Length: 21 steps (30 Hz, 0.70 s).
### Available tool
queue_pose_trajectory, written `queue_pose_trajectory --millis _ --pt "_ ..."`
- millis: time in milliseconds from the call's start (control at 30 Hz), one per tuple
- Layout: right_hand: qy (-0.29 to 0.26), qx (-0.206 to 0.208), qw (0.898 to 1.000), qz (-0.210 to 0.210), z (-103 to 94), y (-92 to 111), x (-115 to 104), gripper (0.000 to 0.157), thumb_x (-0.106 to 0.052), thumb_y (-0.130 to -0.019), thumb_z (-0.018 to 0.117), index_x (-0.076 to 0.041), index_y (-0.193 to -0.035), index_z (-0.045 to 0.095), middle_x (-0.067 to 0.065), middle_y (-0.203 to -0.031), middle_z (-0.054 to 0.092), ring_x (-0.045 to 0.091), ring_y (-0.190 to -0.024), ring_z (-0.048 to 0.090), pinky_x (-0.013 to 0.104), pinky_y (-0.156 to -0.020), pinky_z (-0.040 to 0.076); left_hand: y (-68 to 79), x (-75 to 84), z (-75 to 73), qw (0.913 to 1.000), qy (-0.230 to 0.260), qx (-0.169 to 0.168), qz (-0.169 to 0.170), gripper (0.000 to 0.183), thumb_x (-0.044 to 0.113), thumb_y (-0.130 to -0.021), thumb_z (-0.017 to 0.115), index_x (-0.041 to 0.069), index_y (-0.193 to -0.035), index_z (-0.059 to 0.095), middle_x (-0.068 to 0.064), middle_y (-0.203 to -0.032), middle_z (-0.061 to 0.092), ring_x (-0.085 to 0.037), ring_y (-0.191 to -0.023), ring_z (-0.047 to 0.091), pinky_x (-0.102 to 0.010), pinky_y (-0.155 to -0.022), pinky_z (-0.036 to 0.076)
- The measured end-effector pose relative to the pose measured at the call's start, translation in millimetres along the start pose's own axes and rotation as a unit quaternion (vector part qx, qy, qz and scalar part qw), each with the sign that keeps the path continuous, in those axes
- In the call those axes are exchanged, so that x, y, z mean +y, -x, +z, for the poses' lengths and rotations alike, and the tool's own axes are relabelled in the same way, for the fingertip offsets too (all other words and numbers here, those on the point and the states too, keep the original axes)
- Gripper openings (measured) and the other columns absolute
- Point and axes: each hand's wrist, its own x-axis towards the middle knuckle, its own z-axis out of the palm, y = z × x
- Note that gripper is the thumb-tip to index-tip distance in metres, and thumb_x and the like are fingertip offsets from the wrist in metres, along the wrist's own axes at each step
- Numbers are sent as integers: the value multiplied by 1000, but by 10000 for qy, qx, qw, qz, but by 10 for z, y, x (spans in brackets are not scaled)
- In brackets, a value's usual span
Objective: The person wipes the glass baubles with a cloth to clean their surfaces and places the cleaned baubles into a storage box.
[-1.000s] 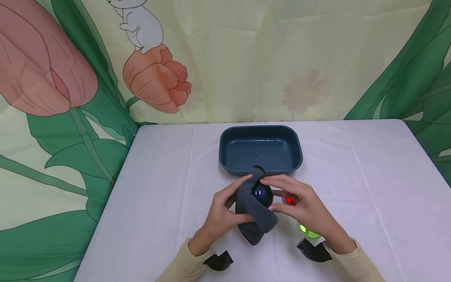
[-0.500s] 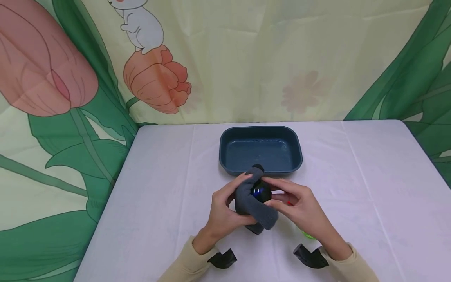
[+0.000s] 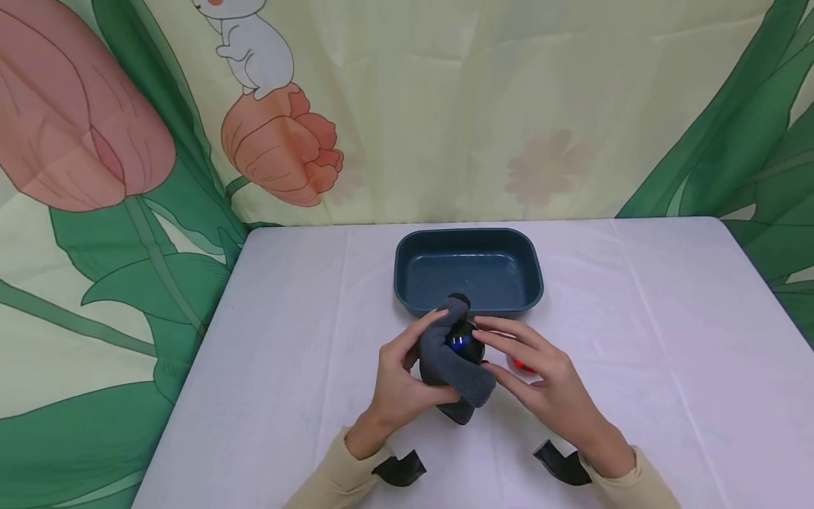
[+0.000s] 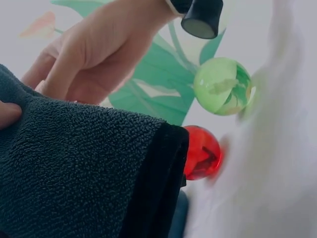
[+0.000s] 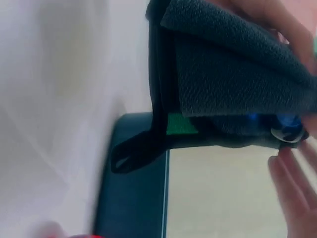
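In the head view my left hand (image 3: 407,378) grips a dark grey towel (image 3: 467,382), fingers behind it and thumb in front. The cloth wraps a glossy dark blue ball (image 3: 466,342), whose right side is bare. My right hand (image 3: 550,378) has its thumb and index fingertips on that bare side. The right wrist view shows the ball (image 5: 289,130) at the towel's edge, beside the right hand's fingers (image 5: 290,183). The towel (image 5: 237,69) hangs in a fold there, with a black border and a loop. Both hands are above the table.
A dark blue rectangular basin (image 3: 407,300) stands just behind the hands on the white-covered table (image 3: 286,353). A red ball (image 4: 203,152) and a clear green ball (image 4: 223,87) sit on the table; the right hand hides the green one in the head view.
Both hands, towel and blue ball have shifted slightly left. The right hand's fingers have spread and drawn back a little on the ball. The green ball has gone out of sight behind the right hand.
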Motion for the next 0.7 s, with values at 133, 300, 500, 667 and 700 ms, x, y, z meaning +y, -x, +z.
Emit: queue_pose_trajectory --millis 133,300,500,667,700 --pt "29 57 9975 -709 13 -10 59 44 -34 -97 61 -2 -127 66 14 -135 60 15 -129 53 13 -98 48 14 -19 17 9999 131 -85 30 86 -11 -63 86 0 -140 51 -22 -134 60 -24 -117 64 -38 -97 55" --pt "62 199 9943 -1042 25 -40 92 43 -33 -98 60 1 -124 67 15 -131 63 13 -126 56 9 -93 49 8 -28 20 9997 145 -157 123 87 -12 -63 85 -1 -142 49 -23 -138 57 -26 -122 61 -39 -97 55" --pt "-49 228 9948 -990 13 -65 96 43 -32 -96 63 1 -124 68 14 -128 65 10 -116 60 8 -72 46 8 -15 23 9996 160 -166 148 87 -12 -65 84 -1 -143 47 -22 -140 56 -27 -124 60 -39 -100 52" --pt "-541 -45 9985 -104 -17 -56 72 46 -12 -85 77 -1 -127 66 11 -128 66 4 -105 63 13 -83 55 11 -16 15 9992 184 -228 255 89 -13 -64 85 -2 -144 46 -23 -140 55 -27 -125 59 -41 -101 52" --pt "-668 -107 9976 172 -26 -55 61 49 -6 -81 79 -1 -128 65 11 -127 66 2 -103 64 14 -81 56 13 -18 14 9991 174 -251 299 90 -12 -64 85 -2 -144 46 -24 -140 55 -27 -125 59 -41 -101 52"
